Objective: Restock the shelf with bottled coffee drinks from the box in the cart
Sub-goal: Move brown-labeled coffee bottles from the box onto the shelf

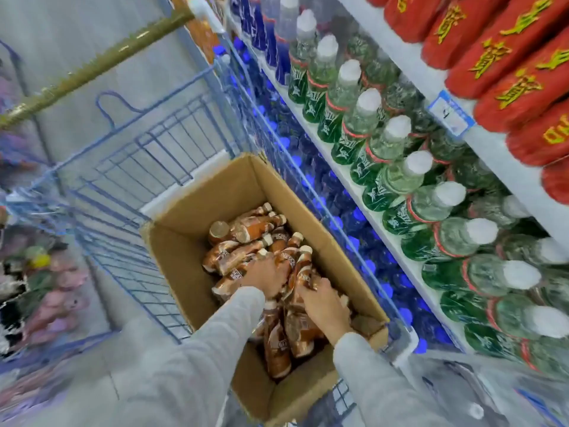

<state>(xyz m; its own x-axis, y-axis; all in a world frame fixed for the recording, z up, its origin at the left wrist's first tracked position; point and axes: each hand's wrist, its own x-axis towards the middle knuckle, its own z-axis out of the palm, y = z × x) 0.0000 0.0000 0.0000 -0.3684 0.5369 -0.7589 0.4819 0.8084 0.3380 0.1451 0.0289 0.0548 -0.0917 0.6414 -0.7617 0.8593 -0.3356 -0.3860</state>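
Loosely heaped brown coffee btls (pixel 243 229), tan caps, white-swirl labels, in box (pixel 181 266)

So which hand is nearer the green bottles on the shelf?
Right. The right hand is toward the shelf-side wall of the box; the left hand is mid-box, farther from the green bottles. Both are on the coffee bottles.

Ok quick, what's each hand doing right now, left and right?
Left hand: down among the bottles in the box; grip cannot be told.
Right hand: fingers curled round a bottle.
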